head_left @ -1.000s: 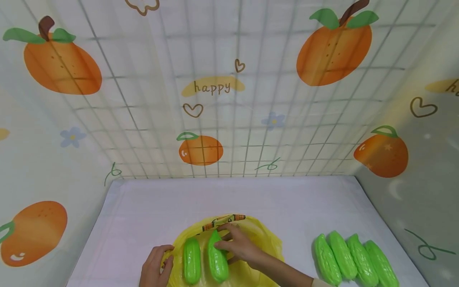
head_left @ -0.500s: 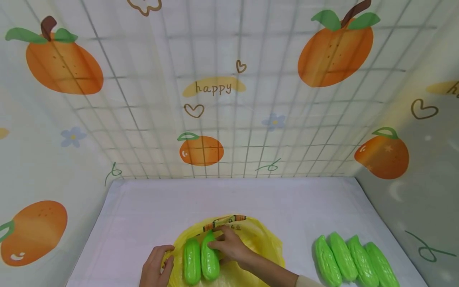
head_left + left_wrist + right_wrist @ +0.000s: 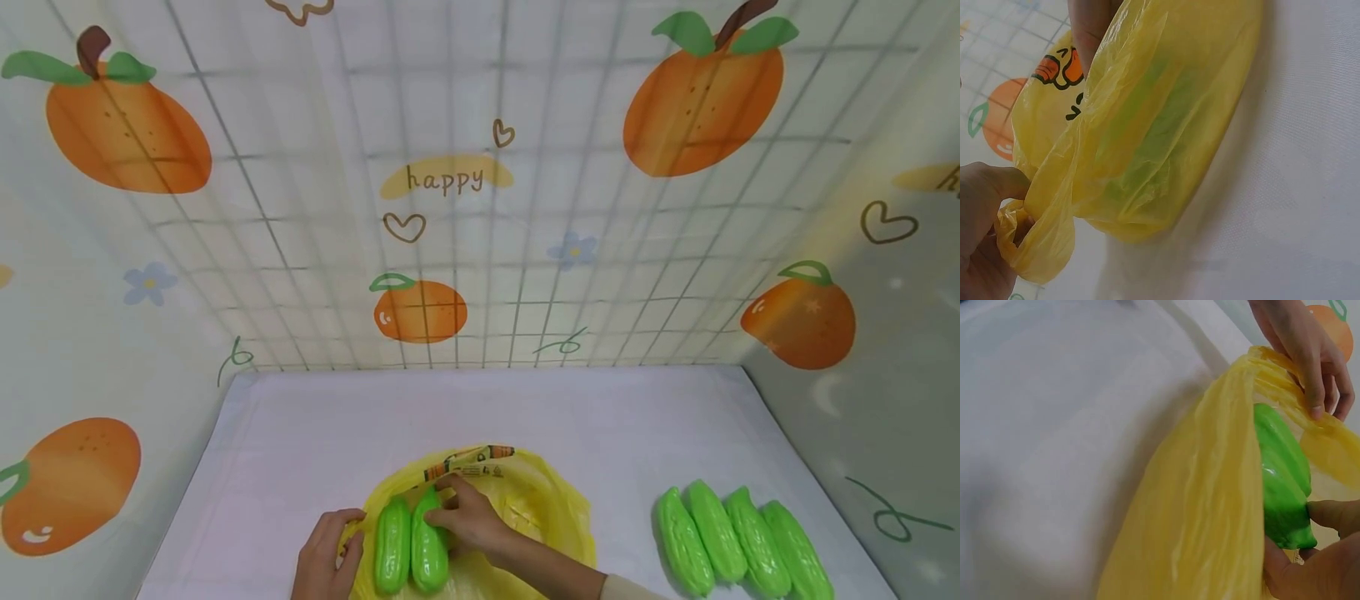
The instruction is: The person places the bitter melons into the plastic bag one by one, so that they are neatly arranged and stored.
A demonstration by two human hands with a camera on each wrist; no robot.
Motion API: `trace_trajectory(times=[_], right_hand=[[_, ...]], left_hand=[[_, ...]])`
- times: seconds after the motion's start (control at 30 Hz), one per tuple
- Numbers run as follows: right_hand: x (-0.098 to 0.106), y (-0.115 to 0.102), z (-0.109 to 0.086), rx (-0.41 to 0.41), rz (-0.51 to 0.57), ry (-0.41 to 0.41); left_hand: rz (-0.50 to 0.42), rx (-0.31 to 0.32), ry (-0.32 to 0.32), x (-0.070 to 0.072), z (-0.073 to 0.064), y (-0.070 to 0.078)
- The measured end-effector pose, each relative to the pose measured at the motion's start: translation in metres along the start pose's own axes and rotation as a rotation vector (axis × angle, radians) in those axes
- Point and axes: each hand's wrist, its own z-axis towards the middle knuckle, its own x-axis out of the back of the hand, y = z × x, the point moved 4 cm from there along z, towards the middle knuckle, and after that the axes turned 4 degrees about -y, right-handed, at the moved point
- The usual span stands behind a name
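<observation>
Head and right wrist views show the fingers (image 3: 1277, 565) and thumb of the right hand (image 3: 471, 518) clamped on one end of a glossy green piece (image 3: 430, 550), pressing it from either side. That piece lies inside a yellow plastic bag (image 3: 566, 510), lengthwise and just beside a second green piece (image 3: 392, 546), both with their narrower ends away from the person. At the left of the bag's mouth, the left hand (image 3: 982, 212) has thumb and fingers curled round a gathered part of the rim, plainest in the left wrist view, where green shapes show blurred through the film. The mouth is spread wide, with an orange-and-black print (image 3: 468, 461) along its far side. The bag rests on a pale worktop (image 3: 615, 425). Well to its right, four more green pieces (image 3: 717, 533) lie side by side in a slanting row. Behind rises a backdrop (image 3: 487, 250) patterned with a grid, oranges, hearts and "happy".
</observation>
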Motion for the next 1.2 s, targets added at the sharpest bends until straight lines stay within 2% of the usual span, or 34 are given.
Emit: trace_trajectory(times=[0.47,0.67,0.8,1.0,1.2], right_hand=[[-0.003,-0.004,0.002,0.074,-0.154,-0.005],[-0.002,-0.004,-0.001,0.08,-0.167,-0.011],[-0.001,-0.006,-0.004,0.117,-0.173,-0.011],[0.002,-0.013,-0.014,0.177,-0.217,0.041],[0.011,-0.019,-0.025,0.183,-0.25,0.064]], left_hand=[[-0.015,-0.046,0.034,0.001,0.001,0.001],[-0.013,-0.038,0.028,0.001,0.001,0.0],[-0.008,-0.033,0.03,0.001,0.0,-0.001],[0.001,-0.02,0.027,0.001,0.0,-0.003],[0.017,0.012,0.009,0.002,0.0,-0.003]])
